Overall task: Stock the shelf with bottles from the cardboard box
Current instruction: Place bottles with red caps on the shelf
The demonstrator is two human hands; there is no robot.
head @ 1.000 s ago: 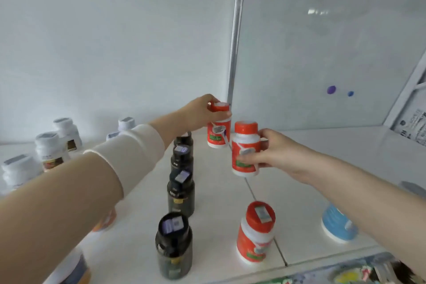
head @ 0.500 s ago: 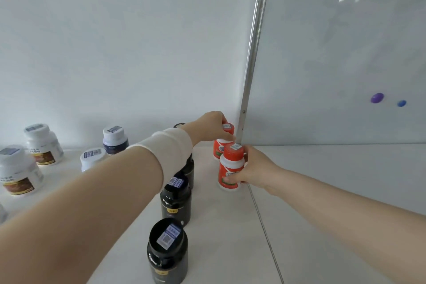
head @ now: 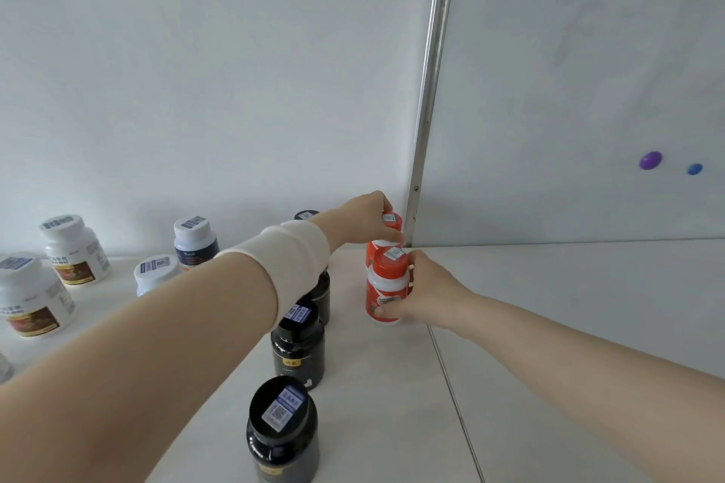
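Note:
Two red-capped bottles stand one behind the other on the white shelf (head: 549,306), close to the metal divider post. My left hand (head: 363,218) grips the cap of the rear red bottle (head: 391,223) at the back wall. My right hand (head: 425,296) wraps round the body of the front red bottle (head: 386,278), which stands upright on the shelf just in front of the rear one. A white sleeve band covers my left forearm. The cardboard box is out of view.
A row of black bottles (head: 298,341) runs from the shelf's front edge to the back, left of the red ones. White bottles (head: 74,247) and a blue-labelled bottle (head: 195,241) stand further left. A metal post (head: 431,90) rises behind the red bottles. The right shelf panel shows bare surface.
The front red bottle went from held in the air down onto the shelf, right in front of the rear one. The view shifted forward and up, so the nearest red bottle is out of frame.

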